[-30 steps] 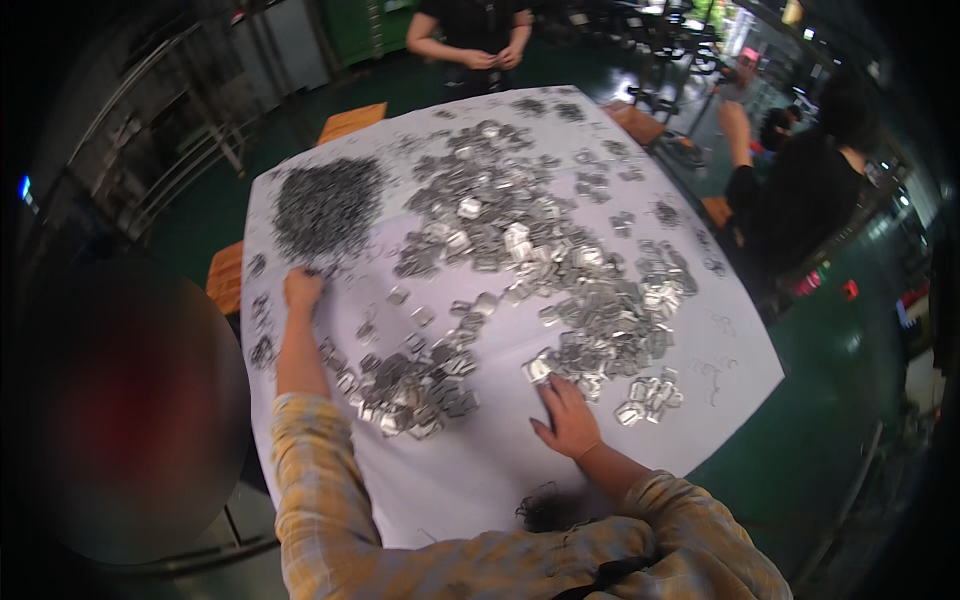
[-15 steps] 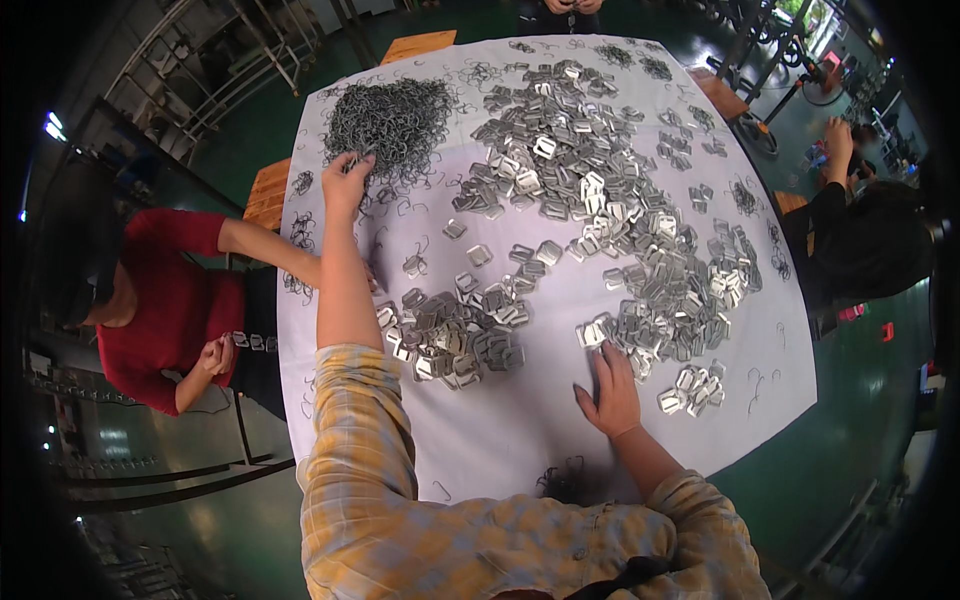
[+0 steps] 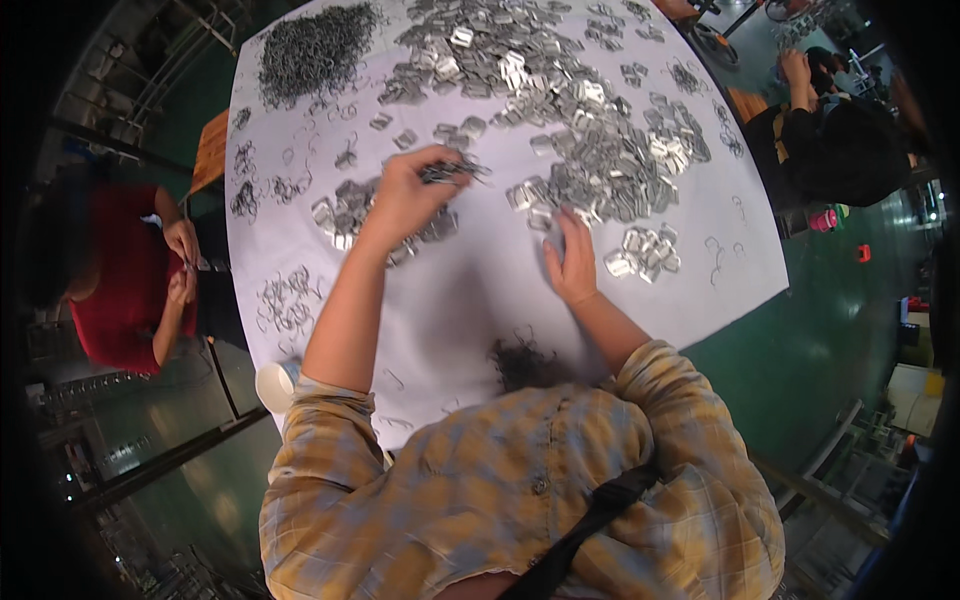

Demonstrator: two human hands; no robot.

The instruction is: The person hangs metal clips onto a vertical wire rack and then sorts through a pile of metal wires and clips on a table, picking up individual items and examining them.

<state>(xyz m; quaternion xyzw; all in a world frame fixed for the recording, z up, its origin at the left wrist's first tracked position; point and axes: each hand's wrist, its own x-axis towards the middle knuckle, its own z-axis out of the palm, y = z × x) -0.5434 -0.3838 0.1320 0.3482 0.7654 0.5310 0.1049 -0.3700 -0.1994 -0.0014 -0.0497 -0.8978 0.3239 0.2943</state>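
My left hand [image 3: 408, 198] is closed around a small bunch of dark wire hooks [image 3: 455, 172], held above the table. Below it lies a smaller heap of flat metal buckles [image 3: 345, 208], partly hidden by my hand and forearm. My right hand [image 3: 574, 262] rests open by the near edge of the big spread of silvery buckles [image 3: 610, 150]. Its fingertips reach the closest buckles; I cannot make out any grip on one. A dense pile of wire hooks [image 3: 315, 52] lies at the far left. Close to my body is a dark clump of hooks [image 3: 520, 362].
A white sheet [image 3: 470, 300] covers the table. Loose hooks [image 3: 288, 300] lie along its left side, near a white cup [image 3: 274, 386]. A person in red [image 3: 130, 275] works at the left; another in black [image 3: 850, 150] sits at the right.
My left hand has come back from the hook pile toward the middle, carrying hooks. The view has shifted, bringing the cup into sight. The person in red has drawn both hands together off the table.
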